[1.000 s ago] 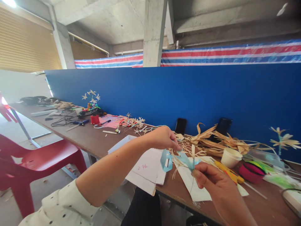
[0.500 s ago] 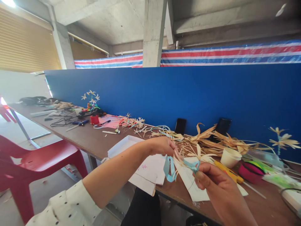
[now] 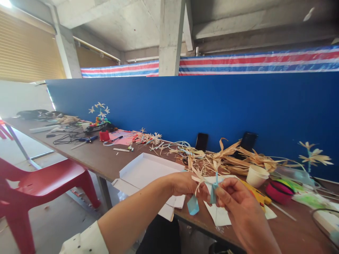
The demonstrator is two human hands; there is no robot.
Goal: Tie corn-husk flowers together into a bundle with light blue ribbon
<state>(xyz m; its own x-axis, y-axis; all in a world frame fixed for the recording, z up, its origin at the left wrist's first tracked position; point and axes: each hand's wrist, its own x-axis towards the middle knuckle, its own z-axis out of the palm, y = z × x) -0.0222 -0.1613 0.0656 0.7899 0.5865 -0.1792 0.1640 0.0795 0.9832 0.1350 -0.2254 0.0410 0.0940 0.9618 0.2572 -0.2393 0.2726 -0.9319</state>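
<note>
Close together over the table's front edge, both hands work on a small flower of pale dried husk strips bound with light-blue ribbon. My left hand is closed on the flower's pale strips, its fingertips partly hidden behind the work. Thumb and fingers of my right hand pinch the blue ribbon at the flower's stem. A loop of that ribbon hangs below my left hand. White paper lies under the hands, and a yellow glue gun shows partly behind my right hand.
An open white box stands left of my hands. Dried husks, a paper cup and a pink round case lie along the back and right. A blue partition closes the far side; a red chair stands left.
My left hand has come down and nearer my right hand. The flower has turned more upright, with the ribbon now hanging between and below the hands. The view has shifted slightly.
</note>
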